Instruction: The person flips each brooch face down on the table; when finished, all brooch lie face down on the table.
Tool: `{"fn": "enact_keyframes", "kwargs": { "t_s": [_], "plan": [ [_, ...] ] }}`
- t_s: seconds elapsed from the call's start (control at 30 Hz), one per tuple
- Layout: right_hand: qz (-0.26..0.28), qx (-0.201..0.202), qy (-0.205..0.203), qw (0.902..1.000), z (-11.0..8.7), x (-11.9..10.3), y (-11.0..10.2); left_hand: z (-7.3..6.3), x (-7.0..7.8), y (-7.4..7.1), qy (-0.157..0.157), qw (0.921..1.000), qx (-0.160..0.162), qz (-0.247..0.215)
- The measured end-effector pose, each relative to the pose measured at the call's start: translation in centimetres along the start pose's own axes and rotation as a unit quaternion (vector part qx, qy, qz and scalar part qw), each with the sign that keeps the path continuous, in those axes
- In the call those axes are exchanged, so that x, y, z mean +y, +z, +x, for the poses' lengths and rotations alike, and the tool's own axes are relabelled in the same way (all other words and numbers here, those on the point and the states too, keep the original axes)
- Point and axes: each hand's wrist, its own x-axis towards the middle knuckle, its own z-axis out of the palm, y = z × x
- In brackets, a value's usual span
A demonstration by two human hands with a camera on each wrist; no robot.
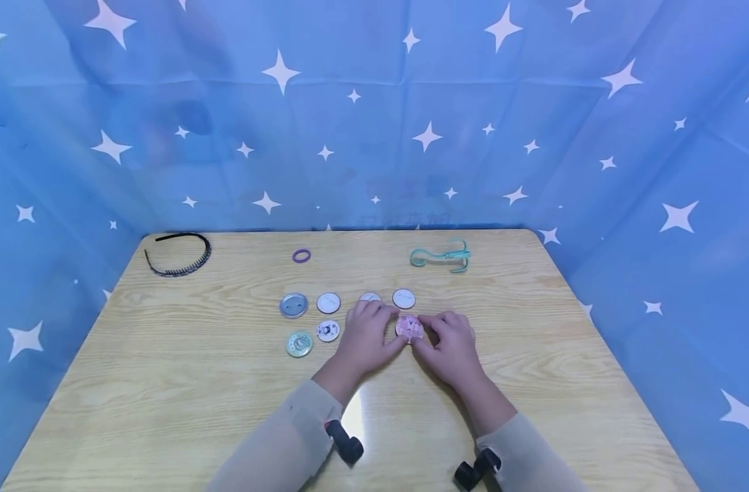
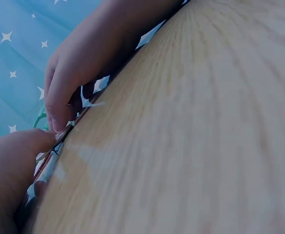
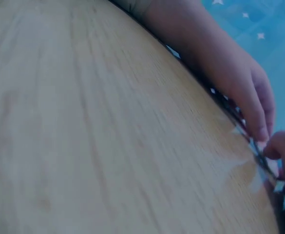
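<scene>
A pink round badge lies at the middle of the table, its face up. My left hand pinches its left edge with thumb and fingertips, while my right hand grips the right edge. Just behind it sits a white disc, and another white disc is partly hidden by the left hand. To the left are a third white disc, a badge with a dark figure, a silver pin-backed badge and a green badge. Both wrist views show the thumbs low against the tabletop.
A black toothed headband lies at the table's back left. Farther right are a purple ring and a turquoise hook-like item. A blue curtain with white stars hangs behind the wooden table.
</scene>
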Motion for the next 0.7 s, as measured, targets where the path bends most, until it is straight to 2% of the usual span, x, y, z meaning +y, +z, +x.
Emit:
{"fn": "enact_keyframes", "kwargs": {
  "t_s": [0.13, 0.33, 0.7],
  "plan": [
    [-0.001, -0.011, -0.002, 0.9999, 0.46, -0.22, 0.21, 0.09, -0.17, -0.23, -0.010, 0.9999, -0.005, 0.010],
    [-0.001, -0.012, -0.001, 0.9999, 0.76, -0.34, 0.06, 0.31, -0.15, -0.35, -0.001, 0.9999, -0.002, 0.014],
    [-0.002, -0.020, 0.007, 0.9998, 0.34, 0.11, -0.18, 0.52, 0.23, 0.31, -0.003, 0.9997, -0.016, 0.020]
  ]
}}
